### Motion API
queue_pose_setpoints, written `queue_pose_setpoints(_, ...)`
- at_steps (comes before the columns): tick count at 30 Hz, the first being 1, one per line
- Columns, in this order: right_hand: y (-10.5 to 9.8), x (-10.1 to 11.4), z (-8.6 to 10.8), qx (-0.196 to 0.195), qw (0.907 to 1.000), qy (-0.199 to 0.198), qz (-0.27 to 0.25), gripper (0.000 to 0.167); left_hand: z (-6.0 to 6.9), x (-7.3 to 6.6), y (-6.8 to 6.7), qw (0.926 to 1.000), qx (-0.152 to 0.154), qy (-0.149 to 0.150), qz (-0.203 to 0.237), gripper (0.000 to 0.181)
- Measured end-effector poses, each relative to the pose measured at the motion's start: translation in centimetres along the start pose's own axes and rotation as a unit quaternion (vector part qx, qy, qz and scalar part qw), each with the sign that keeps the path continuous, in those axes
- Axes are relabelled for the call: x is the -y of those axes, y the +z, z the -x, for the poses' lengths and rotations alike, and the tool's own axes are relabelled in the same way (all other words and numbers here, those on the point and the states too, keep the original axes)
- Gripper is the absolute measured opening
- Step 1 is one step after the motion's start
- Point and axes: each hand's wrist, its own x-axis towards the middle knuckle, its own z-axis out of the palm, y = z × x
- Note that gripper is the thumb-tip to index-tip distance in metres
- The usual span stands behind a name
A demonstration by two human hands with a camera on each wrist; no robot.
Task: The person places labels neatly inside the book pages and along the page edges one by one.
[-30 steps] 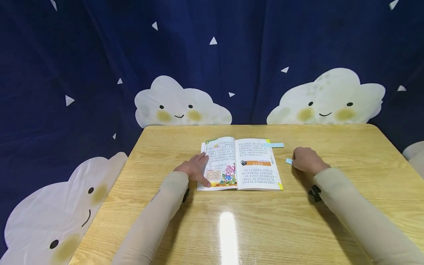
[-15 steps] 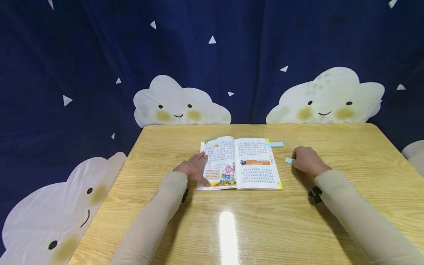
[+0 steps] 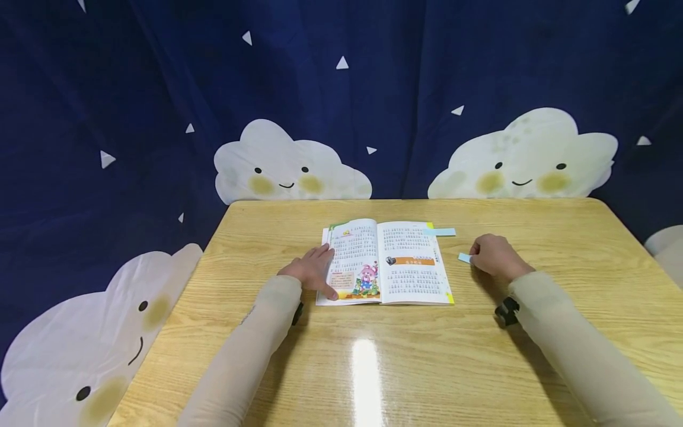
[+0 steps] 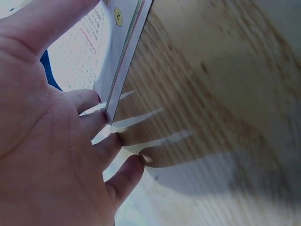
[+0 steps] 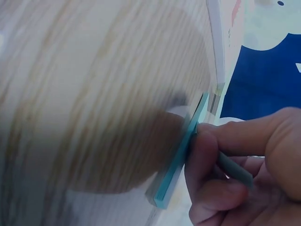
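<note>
Blue note pad [image 5: 176, 160]: one, layered, right of the open book [image 3: 411, 281], a gap of wood between it and the page edge. My right hand [image 3: 493, 256]: thumb and finger pinching the pad. Blue strip [image 3: 446, 232]: one, overhanging the book's upper right edge. My left hand [image 3: 310, 268]: fingers spread, touching the book's left edge. Table [image 3: 320, 367]: wood reaching well past the book on both sides.

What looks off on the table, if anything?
Nothing looks spilled or damaged. Only the pale blue strip juts past the right edge of the open book, which looks stray, though perhaps deliberate: the right hand pinches a similar blue piece.
</note>
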Motion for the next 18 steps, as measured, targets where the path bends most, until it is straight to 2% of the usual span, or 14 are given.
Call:
queue_pose_setpoints(10, -0.12, -0.15, 0.09, 0.015, 0.9992, 0.025, -0.027, 0.015, 0.11, -0.19, -0.21, 1.0, 0.001, 0.005, 0.0, 0.119)
queue_pose_setpoints(18, -0.12, -0.32, 0.02, 0.017, 0.9986, 0.035, -0.036, 0.017, 0.0, -0.03, -0.07, 1.0, 0.003, -0.003, -0.003, 0.119)
